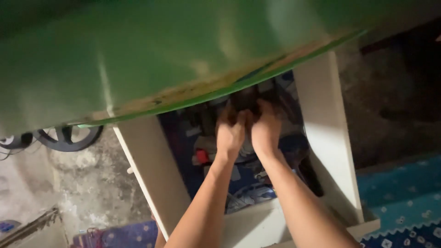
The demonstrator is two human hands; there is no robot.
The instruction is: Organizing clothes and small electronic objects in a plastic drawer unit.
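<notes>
Both my hands reach into an open white drawer [151, 174] under a green table top [138, 55]. My left hand [229, 133] and my right hand [265, 128] are pressed together, fingers curled around a dark object [245, 98] at the back of the drawer, partly hidden by the table's edge. What the object is cannot be made out. Several small items lie in the drawer around the hands, among them a small red part [202, 156] and blue and white pieces [250, 193].
The drawer's white right side [326, 133] stands beside my right arm. A black wheel [69, 135] rests on the grey concrete floor at the left. A blue patterned mat [404, 202] covers the floor at the lower right.
</notes>
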